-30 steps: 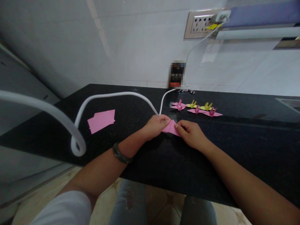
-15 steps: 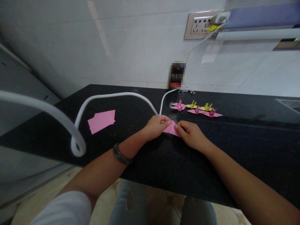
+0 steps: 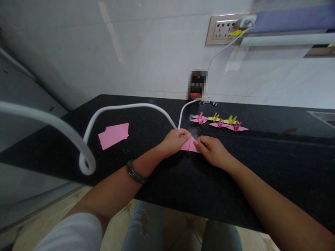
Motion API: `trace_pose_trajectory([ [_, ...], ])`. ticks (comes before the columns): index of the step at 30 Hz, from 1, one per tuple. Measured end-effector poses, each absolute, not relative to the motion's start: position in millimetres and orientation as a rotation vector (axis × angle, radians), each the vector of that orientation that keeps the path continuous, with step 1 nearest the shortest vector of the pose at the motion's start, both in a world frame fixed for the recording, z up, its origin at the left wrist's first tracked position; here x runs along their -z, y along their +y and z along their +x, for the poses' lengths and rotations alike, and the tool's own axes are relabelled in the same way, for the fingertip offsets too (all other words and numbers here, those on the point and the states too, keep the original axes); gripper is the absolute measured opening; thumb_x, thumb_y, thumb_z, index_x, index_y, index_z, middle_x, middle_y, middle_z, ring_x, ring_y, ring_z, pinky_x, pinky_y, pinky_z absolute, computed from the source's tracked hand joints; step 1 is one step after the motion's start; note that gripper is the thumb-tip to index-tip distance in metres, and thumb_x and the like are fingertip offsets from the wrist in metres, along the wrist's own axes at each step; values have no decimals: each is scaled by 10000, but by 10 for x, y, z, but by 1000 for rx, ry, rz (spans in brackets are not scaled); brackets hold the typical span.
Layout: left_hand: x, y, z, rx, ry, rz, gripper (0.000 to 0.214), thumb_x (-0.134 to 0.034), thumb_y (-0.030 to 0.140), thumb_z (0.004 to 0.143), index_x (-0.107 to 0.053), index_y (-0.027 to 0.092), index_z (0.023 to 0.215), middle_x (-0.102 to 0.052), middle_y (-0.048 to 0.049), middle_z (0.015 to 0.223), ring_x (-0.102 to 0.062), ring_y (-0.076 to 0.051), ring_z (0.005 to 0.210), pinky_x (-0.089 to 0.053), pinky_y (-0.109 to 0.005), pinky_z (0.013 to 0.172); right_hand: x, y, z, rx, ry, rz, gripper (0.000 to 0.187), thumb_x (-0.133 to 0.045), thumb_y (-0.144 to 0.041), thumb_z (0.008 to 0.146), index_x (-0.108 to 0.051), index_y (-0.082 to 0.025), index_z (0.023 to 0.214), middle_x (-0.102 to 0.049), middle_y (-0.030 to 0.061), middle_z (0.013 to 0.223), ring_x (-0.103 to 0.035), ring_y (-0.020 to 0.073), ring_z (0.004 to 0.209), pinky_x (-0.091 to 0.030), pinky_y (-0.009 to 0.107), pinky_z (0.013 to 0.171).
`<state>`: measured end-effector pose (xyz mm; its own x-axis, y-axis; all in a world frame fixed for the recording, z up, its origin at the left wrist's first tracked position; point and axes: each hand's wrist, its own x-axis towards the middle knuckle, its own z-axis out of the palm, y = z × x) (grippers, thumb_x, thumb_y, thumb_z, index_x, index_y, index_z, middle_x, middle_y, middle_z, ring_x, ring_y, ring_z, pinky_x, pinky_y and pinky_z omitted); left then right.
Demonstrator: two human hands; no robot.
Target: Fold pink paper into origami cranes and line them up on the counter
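A folded piece of pink paper (image 3: 190,145), roughly triangular with a crease down its middle, is held between both hands over the black counter. My left hand (image 3: 175,141) pinches its left side, thumb on top. On the right edge, my right hand (image 3: 211,149) grips it between thumb and curled fingers. Parts of the paper are hidden under the fingers. Behind the hands stand several folded paper cranes, among them a pink crane (image 3: 237,127) and a yellow crane (image 3: 231,120).
Flat pink paper sheets (image 3: 114,135) lie at the left of the dark counter (image 3: 157,177). A thick white cable (image 3: 136,105) loops across the left and behind my left hand. A blurred-out phone-like object (image 3: 198,84) leans on the wall below a socket (image 3: 222,29).
The pink paper has shifted very slightly between my fingers, its crease now a little further left. Both hands stay nearly in place, and everything else looks the same.
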<state>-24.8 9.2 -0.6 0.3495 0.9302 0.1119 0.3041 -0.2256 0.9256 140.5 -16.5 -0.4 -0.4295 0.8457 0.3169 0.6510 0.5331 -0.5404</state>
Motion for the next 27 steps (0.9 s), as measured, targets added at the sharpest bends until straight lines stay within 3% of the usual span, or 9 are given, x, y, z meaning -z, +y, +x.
trace_pose_trajectory([
  [4,22,98,-246,-858,1092,1708,337,-407,420,732,-542,114,693,-452,15,554,-377,-59,498,-293,-184,466,9,-168,1410,-456,-2223,-1216,239,-369,-266,809,-445,-168,604,-463,-12,560,-432,96,528,-294,214,507],
  [10,44,87,-239,-832,1065,1642,217,-514,310,681,-551,104,736,-525,-2,602,-431,-53,513,-323,-170,480,20,-167,1398,-475,-2193,-1222,242,-378,-277,803,-438,-169,595,-448,-18,548,-417,94,517,-289,213,497],
  [27,-25,45,-220,-1007,1204,1776,216,-490,310,687,-584,118,719,-567,-19,635,-483,-81,561,-364,-188,511,1,-175,1385,-527,-2066,-1204,184,-386,-215,777,-481,-163,628,-452,-24,545,-422,93,515,-309,208,500],
])
